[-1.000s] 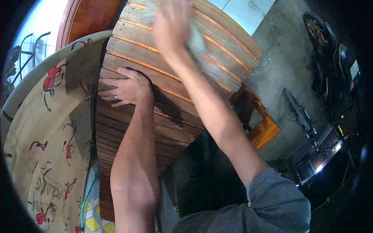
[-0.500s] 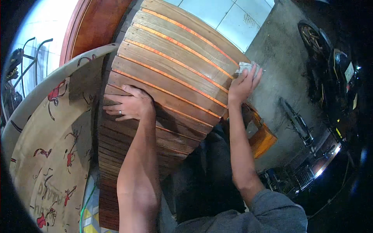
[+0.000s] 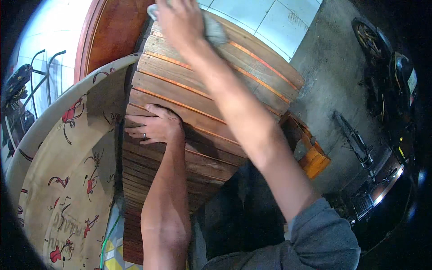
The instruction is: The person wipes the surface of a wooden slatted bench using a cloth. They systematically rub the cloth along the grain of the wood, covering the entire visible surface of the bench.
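Two hands are working here: our right hand (image 3: 180,20) is sweeping back from the right edge to the far top of the slatted brown wooden table (image 3: 202,112), fingers clamped on a crumpled grey-white cloth (image 3: 211,29). Our left hand (image 3: 155,128) is staying flat, fingers spread, steadying the slats. We're judging the wiping is continuing across.

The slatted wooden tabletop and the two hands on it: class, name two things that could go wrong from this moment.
1. The right hand presses a grey cloth at the far edge of the slatted wooden tabletop; the cloth might slip off.
2. The left hand lies bare on rough slats, so a splinter seems possible.
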`<state>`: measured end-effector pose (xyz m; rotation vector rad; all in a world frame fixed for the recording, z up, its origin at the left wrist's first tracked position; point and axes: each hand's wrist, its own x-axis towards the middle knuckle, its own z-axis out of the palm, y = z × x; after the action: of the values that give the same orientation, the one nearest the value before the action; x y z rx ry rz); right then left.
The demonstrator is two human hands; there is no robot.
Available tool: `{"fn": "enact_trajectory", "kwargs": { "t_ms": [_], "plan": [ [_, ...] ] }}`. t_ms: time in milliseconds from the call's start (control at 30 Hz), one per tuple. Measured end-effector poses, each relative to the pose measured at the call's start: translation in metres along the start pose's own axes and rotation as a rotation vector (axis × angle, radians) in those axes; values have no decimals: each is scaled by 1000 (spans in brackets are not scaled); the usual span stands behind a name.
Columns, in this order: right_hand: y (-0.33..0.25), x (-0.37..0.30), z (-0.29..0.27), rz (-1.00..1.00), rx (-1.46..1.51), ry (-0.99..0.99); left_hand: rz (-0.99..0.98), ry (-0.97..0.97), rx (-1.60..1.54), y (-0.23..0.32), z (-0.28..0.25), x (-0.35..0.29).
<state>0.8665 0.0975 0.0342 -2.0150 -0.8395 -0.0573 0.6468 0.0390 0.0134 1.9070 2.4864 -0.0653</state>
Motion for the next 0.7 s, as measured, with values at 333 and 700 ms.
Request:
{"fn": "enact_trajectory", "kwargs": {
  "t_ms": [333,700],
  "plan": [
    [124,-132,-228,594,-647,-163,11,-22,6,1,1,-2],
    [34,12,18,37,-411,-84,15,-20,17,5,2,-7]
  ]
}}
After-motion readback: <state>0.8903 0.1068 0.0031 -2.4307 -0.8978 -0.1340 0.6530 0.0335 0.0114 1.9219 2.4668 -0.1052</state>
